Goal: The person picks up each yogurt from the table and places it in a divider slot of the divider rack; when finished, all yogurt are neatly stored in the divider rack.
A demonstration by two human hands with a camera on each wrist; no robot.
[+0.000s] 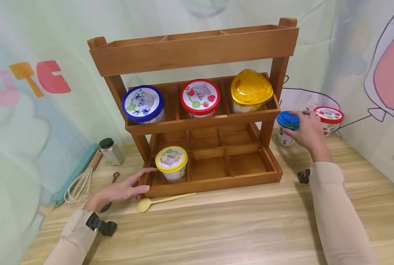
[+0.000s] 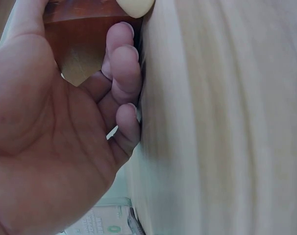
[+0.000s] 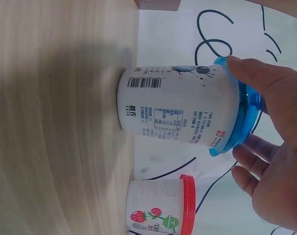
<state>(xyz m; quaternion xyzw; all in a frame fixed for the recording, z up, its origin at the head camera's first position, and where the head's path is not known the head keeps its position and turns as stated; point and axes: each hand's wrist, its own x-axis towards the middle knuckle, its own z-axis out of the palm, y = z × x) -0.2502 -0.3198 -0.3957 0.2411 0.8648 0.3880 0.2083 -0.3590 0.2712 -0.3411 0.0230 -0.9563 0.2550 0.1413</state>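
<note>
With the left hand [image 1: 122, 189] loose by the front left corner of the rack [image 1: 213, 185], the right hand [image 1: 309, 132] pinches a cup [image 1: 284, 139] by its blue lid [image 1: 286, 119], which lifting might pop off.

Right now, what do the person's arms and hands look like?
Left sleeve and right sleeve: long, beige; small unreadable grey mark near the right cuff. Left wrist camera and right wrist camera: black. Left hand and right hand: no gloves.

The table [image 1: 217, 232] bears a rack [image 1: 213, 184], two tubs [image 1: 284, 138] and a spoon [image 1: 144, 205].
</note>
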